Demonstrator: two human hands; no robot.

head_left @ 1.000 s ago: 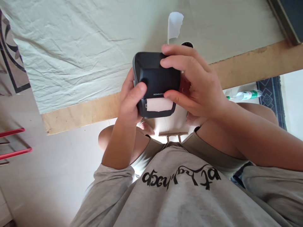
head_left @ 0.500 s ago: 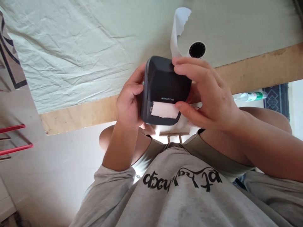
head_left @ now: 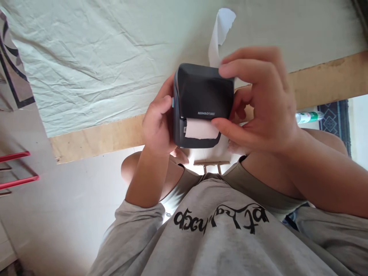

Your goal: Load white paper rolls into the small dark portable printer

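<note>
A dark label printer marked NIIMBOT is held above the table's front edge, between my two hands. My left hand is closed around its left side, the thumb by a small light-blue tab. My right hand grips the lid from the right, thumb at the front edge and fingertips at the back right corner. From the front slot sticks a strip of white label paper. Behind the printer, a curled, torn-edged white paper strip stands on the cloth.
A pale green cloth covers the table, with a bare wooden edge in front. To the right lies a plastic bottle with a green label, by a dark patterned cloth. Red bars show at the left.
The printer has risen slightly. My right hand's fingers have lifted and bent more at the lid's back corner, and now hide the round black-faced item seen earlier behind the printer.
</note>
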